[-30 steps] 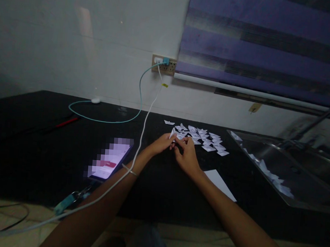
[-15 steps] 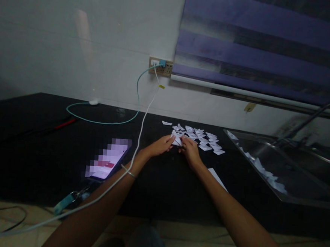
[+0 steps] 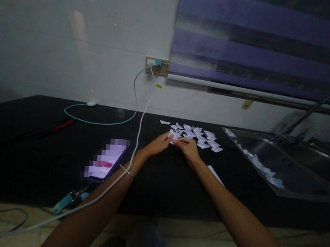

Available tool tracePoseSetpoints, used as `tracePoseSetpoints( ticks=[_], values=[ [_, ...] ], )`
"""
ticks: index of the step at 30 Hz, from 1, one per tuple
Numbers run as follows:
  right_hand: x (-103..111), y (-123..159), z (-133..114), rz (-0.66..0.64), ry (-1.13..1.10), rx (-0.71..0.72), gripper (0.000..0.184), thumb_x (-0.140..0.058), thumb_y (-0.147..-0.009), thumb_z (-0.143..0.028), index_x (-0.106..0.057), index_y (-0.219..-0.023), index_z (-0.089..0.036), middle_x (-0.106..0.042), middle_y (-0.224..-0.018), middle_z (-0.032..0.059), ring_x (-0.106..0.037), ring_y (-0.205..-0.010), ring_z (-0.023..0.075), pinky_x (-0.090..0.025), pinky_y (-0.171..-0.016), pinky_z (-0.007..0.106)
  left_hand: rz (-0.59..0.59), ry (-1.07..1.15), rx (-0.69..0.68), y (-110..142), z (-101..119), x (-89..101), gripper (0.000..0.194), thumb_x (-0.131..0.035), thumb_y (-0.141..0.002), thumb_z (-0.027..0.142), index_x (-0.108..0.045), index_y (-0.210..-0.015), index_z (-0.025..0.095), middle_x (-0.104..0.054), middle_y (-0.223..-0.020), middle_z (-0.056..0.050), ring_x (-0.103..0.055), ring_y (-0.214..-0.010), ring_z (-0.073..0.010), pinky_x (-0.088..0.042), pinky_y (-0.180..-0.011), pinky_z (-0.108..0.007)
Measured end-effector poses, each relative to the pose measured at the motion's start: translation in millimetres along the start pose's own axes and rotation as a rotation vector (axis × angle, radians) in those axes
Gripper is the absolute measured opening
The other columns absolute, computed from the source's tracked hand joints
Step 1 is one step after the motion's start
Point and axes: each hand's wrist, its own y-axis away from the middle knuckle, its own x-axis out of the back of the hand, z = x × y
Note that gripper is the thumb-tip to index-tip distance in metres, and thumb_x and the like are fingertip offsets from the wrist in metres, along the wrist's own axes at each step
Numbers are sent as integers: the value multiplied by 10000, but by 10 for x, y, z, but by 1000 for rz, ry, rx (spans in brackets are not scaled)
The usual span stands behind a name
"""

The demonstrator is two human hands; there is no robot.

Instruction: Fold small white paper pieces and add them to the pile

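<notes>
Both my hands meet over the black counter (image 3: pixel 34 137), pinching one small white folded paper piece (image 3: pixel 173 137) between them. My left hand (image 3: pixel 158 144) grips its left side with closed fingers. My right hand (image 3: pixel 188 148) holds its right side from above, fingers curled. Just behind them lies a cluster of several small white folded papers (image 3: pixel 198 135). A flat white sheet (image 3: pixel 214 173) lies by my right forearm.
A lit phone (image 3: pixel 107 159) lies left of my left arm, with a white cable (image 3: pixel 136 144) running up to a wall socket (image 3: pixel 157 66). A teal cable (image 3: pixel 97 120) loops at the back. A steel sink (image 3: pixel 275 165) holding paper scraps sits on the right.
The view has shifted slightly, so everything sits a little further left. My hands stay together on the paper piece, the fingers reworking it; my right hand has turned over its top.
</notes>
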Motion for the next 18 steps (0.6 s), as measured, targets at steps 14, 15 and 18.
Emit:
tracePoseSetpoints(
  ticks=[14, 15, 18],
  values=[
    [58, -74, 9, 19, 165, 195, 308, -828, -673, -447, -789, -837, -190, -766, -825, 48, -672, -750, 213, -521, -730, 349, 124, 189, 6, 15, 132, 146, 402, -632, -876, 562, -586, -726, 191, -436, -610, 34, -384, -560, -105, -288, -538, -252],
    [64, -76, 2, 10, 174, 207, 296, -824, -683, -443, -790, -835, -191, -765, -828, 48, -671, -754, 214, -519, -741, 353, 138, 201, 6, 14, 131, 148, 380, -647, -870, 553, -609, -750, 195, -445, -614, 32, -385, -553, -103, -285, -530, -251],
    [80, -76, -12, -24, 194, 243, 276, -803, -720, -446, -795, -837, -197, -774, -864, 55, -682, -800, 225, -517, -791, 367, 170, 235, 17, 21, 138, 157, 339, -687, -849, 527, -652, -790, 196, -455, -608, 37, -377, -519, -86, -272, -501, -244]
  ],
)
